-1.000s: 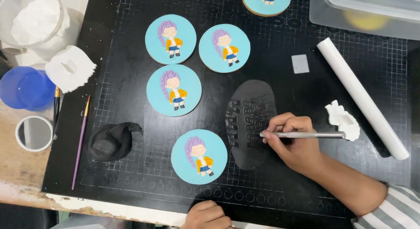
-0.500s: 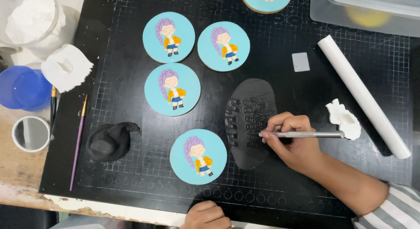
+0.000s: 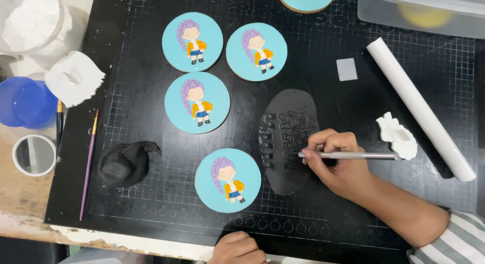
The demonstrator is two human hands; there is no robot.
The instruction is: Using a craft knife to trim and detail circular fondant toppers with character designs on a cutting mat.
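Note:
My right hand (image 3: 341, 160) grips a thin silver tool (image 3: 353, 155) lying nearly level, its tip on the rolled-out black fondant sheet (image 3: 288, 143), which shows several cut-out shapes. My left hand (image 3: 237, 249) rests as a closed fist at the mat's near edge, holding nothing that I can see. Just left of the sheet lies a round blue cookie (image 3: 228, 180) decorated with a purple-haired figure. Three more such cookies (image 3: 197, 102) sit farther up the black cutting mat (image 3: 151, 218).
A lump of black fondant (image 3: 124, 163) and a purple brush (image 3: 88, 163) lie at the left. A white rolling pin (image 3: 419, 107), a white fondant scrap (image 3: 399, 135) and a grey square (image 3: 346, 69) are at the right. A clear box (image 3: 419, 11) stands top right; blue cup (image 3: 25, 102), white tub (image 3: 33, 21) at left.
The view has shifted slightly. My right hand stays on the black sheet with the tool; nothing else has visibly moved.

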